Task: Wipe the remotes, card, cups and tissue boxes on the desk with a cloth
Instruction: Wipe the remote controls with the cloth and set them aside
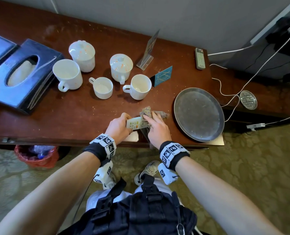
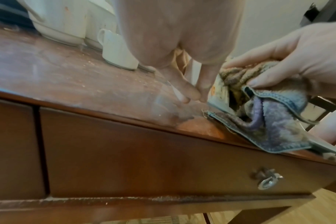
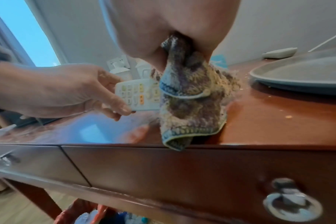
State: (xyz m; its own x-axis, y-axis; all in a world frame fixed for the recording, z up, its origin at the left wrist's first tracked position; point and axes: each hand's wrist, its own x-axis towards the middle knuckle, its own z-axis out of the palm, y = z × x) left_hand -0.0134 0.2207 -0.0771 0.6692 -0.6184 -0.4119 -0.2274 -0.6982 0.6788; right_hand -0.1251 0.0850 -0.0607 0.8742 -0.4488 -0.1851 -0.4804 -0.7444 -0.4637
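Near the desk's front edge, my left hand [image 1: 122, 122] grips a white remote [image 1: 135, 123] by its end, lifted slightly off the wood. My right hand [image 1: 155, 126] holds a bunched, mottled cloth [image 1: 147, 111] against the remote's other end; in the right wrist view the cloth [image 3: 190, 97] covers that end of the remote [image 3: 138, 97] and hangs over the desk edge. A second remote [image 1: 200, 58] lies at the back right. Several white cups [image 1: 102, 87] stand mid-desk, a blue card [image 1: 163, 75] beside them. Two dark tissue boxes [image 1: 22, 73] sit at the left.
A round metal plate [image 1: 198, 114] lies just right of my hands, overhanging the desk edge. An acrylic card stand [image 1: 148, 51] is behind the cups. White cables [image 1: 234, 89] and a small metal dish [image 1: 248, 100] are at the right. A red bin [image 1: 36, 156] stands under the desk.
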